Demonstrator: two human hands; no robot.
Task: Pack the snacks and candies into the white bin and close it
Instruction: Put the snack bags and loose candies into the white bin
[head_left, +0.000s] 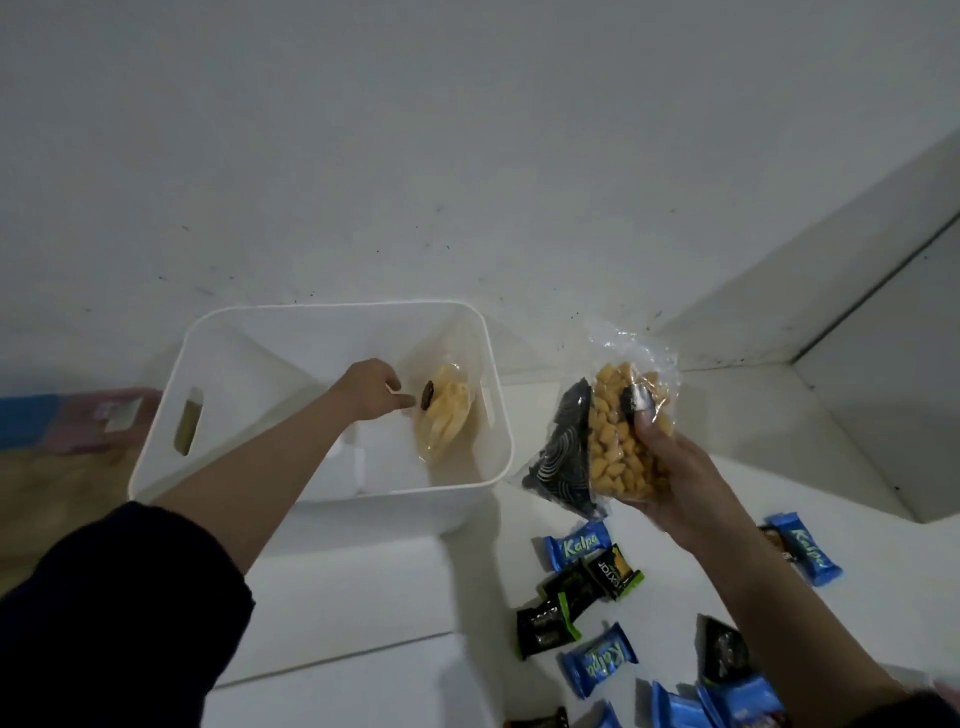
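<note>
The white bin (161, 452) stands open on the white surface, against the wall. Inside it, a clear bag of pale yellow chips (447, 415) leans on the right wall. My left hand (371, 389) reaches into the bin, thumb and forefinger stretched toward that bag's dark end, touching or nearly touching it. To the right of the bin, my right hand (680, 478) holds up a clear bag of orange-yellow snacks (623, 441) together with a dark patterned packet (561, 457).
Several blue Kalpa candies (576, 545) and black-and-green wrapped candies (613, 571) lie scattered in front of the right hand. A flat white panel (363, 592) lies in front of the bin. A white ledge (831, 322) rises at the right.
</note>
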